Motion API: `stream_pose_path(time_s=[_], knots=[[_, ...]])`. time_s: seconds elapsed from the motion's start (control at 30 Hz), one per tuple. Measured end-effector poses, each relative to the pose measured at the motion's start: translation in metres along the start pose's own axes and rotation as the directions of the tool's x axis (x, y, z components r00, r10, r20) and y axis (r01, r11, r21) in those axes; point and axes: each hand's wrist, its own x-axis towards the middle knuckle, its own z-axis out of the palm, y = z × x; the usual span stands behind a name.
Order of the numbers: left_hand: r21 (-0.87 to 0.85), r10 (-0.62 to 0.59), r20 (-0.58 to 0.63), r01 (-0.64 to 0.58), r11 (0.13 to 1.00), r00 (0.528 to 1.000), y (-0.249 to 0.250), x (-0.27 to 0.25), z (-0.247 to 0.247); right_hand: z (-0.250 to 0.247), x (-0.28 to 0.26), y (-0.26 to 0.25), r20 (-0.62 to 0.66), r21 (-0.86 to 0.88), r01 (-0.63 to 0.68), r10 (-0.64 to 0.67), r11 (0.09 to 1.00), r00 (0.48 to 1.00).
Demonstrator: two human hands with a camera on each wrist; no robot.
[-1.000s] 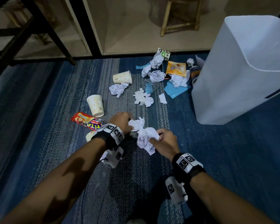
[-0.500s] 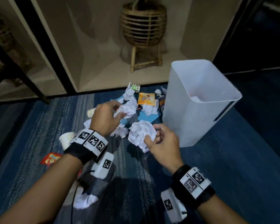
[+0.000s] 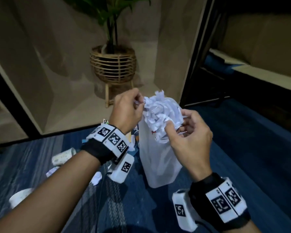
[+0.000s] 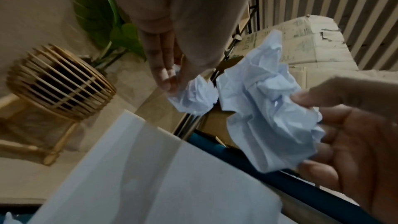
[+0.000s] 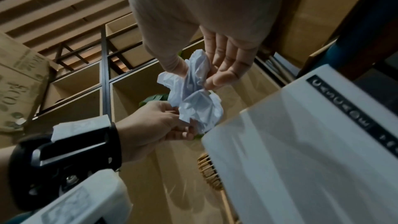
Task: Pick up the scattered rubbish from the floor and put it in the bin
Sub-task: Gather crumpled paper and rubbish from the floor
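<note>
The right hand (image 3: 190, 132) is raised above the white bin (image 3: 160, 163), its fingers (image 3: 170, 130) and thumb curled around the near side of a big wad of crumpled white paper (image 3: 161, 111). From the left wrist view the wad (image 4: 264, 106) sits against the right palm. Just beside it, the left hand (image 3: 127, 111) pinches a smaller crumpled scrap (image 4: 193, 98) between thumb and fingers (image 4: 161, 67), so that the two lumps almost touch. Both bundles hang in the air over the bin's mouth, with neither inside it.

The bin stands upright on the blue striped carpet (image 3: 40, 153). Left of it rubbish lies on the floor: a spotted paper cup (image 3: 63, 156) on its side, another cup (image 3: 18, 197) near the left forearm, a crumpled paper ball (image 3: 97, 178) below the left wrist, and more scraps (image 3: 133, 140) partly hidden behind that wrist.

Further back, a wicker plant stand (image 3: 112, 64) on wooden legs holds a green plant (image 3: 111, 14) in a beige alcove.
</note>
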Motion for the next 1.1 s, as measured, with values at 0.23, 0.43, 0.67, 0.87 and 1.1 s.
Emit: stream_pose_path(time_s=[0.23, 0.43, 0.67, 0.87, 1.1], knots=[[0.107, -0.094, 0.188, 0.075, 0.991, 0.978, -0.009, 0.007, 0.043, -0.009, 0.027, 0.027, -0.002, -0.217, -0.013, 0.013, 0.976, 1.0], [0.228, -0.069, 0.252, 0.01, 0.974, 0.965, -0.002, -0.003, 0.041, -0.009, 0.033, 0.04, 0.07, -0.323, 0.006, 0.018, 0.946, 0.997], [0.22, -0.056, 0.24, 0.002, 0.975, 0.969, -0.016, -0.021, 0.027, 0.003, 0.049, 0.039, 0.227, -0.303, -0.135, 0.209, 0.943, 0.951], [0.198, -0.051, 0.254, -0.001, 0.98, 0.966, -0.026, -0.055, -0.003, 0.0, 0.028, 0.048, 0.233, -0.285, -0.013, 0.083, 0.958, 0.969], [0.261, -0.223, 0.325, 0.139, 0.955, 0.919, -0.055, -0.122, -0.03, 0.012, -0.023, 0.026, 0.265, -0.196, 0.389, -0.333, 0.9, 0.905]])
